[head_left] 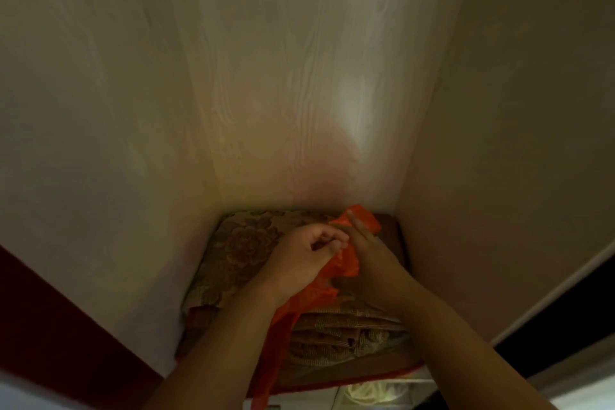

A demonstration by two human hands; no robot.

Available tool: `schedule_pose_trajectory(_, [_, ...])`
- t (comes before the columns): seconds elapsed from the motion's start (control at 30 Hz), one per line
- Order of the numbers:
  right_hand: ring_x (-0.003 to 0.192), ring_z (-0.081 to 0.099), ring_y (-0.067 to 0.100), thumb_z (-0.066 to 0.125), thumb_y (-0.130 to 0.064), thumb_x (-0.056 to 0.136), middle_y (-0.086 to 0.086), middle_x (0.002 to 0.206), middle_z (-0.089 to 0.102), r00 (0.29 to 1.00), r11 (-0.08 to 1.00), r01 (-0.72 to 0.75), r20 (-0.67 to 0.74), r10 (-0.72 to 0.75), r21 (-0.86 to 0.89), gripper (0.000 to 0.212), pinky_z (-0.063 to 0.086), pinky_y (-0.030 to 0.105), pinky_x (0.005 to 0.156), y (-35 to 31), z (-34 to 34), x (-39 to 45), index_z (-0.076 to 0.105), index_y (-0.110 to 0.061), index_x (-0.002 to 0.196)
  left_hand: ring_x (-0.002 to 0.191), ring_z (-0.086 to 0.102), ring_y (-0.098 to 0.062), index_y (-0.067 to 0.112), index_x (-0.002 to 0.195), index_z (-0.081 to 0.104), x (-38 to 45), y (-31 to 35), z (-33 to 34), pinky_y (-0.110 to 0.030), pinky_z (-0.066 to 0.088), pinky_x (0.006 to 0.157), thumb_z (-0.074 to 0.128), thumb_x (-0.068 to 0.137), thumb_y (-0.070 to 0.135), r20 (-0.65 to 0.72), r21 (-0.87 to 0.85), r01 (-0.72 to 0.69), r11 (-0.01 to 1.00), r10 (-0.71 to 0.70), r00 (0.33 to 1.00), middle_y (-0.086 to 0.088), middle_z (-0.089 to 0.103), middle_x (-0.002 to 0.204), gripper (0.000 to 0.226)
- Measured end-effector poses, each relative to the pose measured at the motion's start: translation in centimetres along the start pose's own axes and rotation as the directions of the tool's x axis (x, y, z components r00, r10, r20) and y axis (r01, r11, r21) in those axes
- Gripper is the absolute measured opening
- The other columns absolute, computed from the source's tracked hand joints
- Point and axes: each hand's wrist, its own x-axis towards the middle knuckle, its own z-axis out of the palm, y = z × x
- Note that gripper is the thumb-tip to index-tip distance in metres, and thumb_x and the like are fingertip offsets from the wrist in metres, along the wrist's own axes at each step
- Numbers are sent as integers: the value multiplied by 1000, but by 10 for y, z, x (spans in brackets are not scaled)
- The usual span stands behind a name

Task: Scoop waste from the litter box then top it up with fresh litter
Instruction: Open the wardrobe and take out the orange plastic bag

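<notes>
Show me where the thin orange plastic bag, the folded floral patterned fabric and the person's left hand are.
Thin orange plastic bag (346,265): head view, crumpled stretch between the hands.
Folded floral patterned fabric (246,240): head view, flower on its top surface.
Left hand (306,258): head view, back of the hand, fingers curled on the bag.

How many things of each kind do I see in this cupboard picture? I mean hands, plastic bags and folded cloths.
Hands: 2, the left hand and the right hand, both holding the bag.
Orange plastic bag: 1.
Folded patterned cloth on the shelf: 1 stack; the layers are too dim to count.
Total: 4.
</notes>
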Motion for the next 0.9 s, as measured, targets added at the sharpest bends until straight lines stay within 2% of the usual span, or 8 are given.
schedule_pose_trajectory(0.07, [133, 49, 9, 78, -24, 85, -6, 152, 46, 999, 999, -20, 44, 18, 33, 59, 48, 31, 100, -2, 2, 8, 57, -28, 140, 102, 71, -4, 28, 104, 76, -2, -1, -4, -27, 54, 96, 65, 99, 15, -9, -91, -14, 996, 14, 1000, 11, 77, 106, 18])
schedule_pose_trajectory(0.13, [92, 68, 13, 66, -13, 93, -7, 102, 70, 998, 997, -57, 4, 57, 60, 17, 55, 26, 77, -8, 2, 13, 69, -25, 105, 113, 66, -3, 35, 104, 76, -4, -7, -9, -28, 50, 102, 67, 98, 17, -64, -159, -29, 987, 19, 998, 14, 73, 118, 21])
schedule_pose_trajectory(0.23, [68, 55, 4, 61, -8, 94, -11, 77, 59, 989, 994, -89, -111, 95, 63, 19, 41, 22, 62, -16, -5, 20, 62, -26, 89, 133, 51, -5, 50, 117, 65, -9, -27, -23, -33, 45, 108, 73, 93, 37, -204, -27, 68, 997, -72, 976, 17, 54, 142, 28])
schedule_pose_trajectory(0.4, [81, 69, 6, 59, 1, 89, 0, 90, 73, 972, 938, -137, -138, 189, 319, 29, 58, 29, 76, -15, -15, 26, 71, -19, 106, 148, 33, -29, 35, 158, 21, -42, -81, -42, -48, 37, 116, 78, 67, 74, -65, 242, 569, 786, -572, 818, -2, 28, 164, 114])
schedule_pose_trajectory(0.53, [95, 69, 8, 57, 2, 91, -9, 96, 75, 975, 896, -87, -148, 167, 435, 37, 56, 42, 93, -21, -14, 21, 75, -30, 96, 108, 61, -13, 32, 119, 53, -65, -112, -30, -34, 53, 95, 70, 89, 54, 67, 295, 642, 707, -686, 725, 3, 60, 126, 40])
schedule_pose_trajectory(0.63, [92, 71, 9, 58, -6, 94, -10, 94, 77, 973, 861, -93, -138, 185, 500, 31, 58, 44, 91, -29, -14, 15, 77, -31, 90, 103, 62, -7, 35, 100, 64, -70, -130, -22, -28, 51, 94, 66, 95, 41, 139, 400, 610, 685, -703, 698, 10, 64, 111, 8])
schedule_pose_trajectory(0.77, [92, 73, 14, 54, -13, 98, -4, 99, 78, 968, 825, -129, -111, 225, 550, 28, 59, 49, 90, -34, -20, 10, 79, -25, 98, 95, 66, -7, 33, 107, 66, -66, -116, -22, -32, 56, 92, 60, 101, 24, 105, 253, 588, 768, -626, 773, 8, 68, 104, 13])
schedule_pose_trajectory(0.9, [103, 73, 14, 67, -36, 93, -7, 112, 76, 982, 763, -173, 51, 182, 623, 25, 56, 48, 98, -37, -23, 2, 73, -31, 117, 100, 70, -14, 31, 121, 68, -39, -63, -26, -34, 54, 87, 56, 103, 31, 47, -158, 519, 840, -518, 854, 3, 75, 106, 22])
